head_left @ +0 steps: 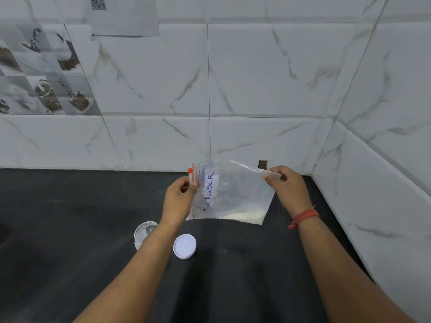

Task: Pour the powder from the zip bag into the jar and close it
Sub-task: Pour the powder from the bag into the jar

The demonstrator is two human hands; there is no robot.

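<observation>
Both hands' fingers pinch the zip bag (231, 194) sideways, left hand (179, 197) at the seal, right hand (289, 187) opposite; unsealed now, powder would likely miss the jar (144, 234)

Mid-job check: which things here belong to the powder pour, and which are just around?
Job:
zip bag, pinched by left hand and right hand
powder
open jar
white lid

Just around:
paper sheet on wall
red wrist thread

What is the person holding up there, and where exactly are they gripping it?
A zip bag labelled milk powder: the left hand pinches its zip edge, the right hand pinches the opposite, bottom edge.
</observation>
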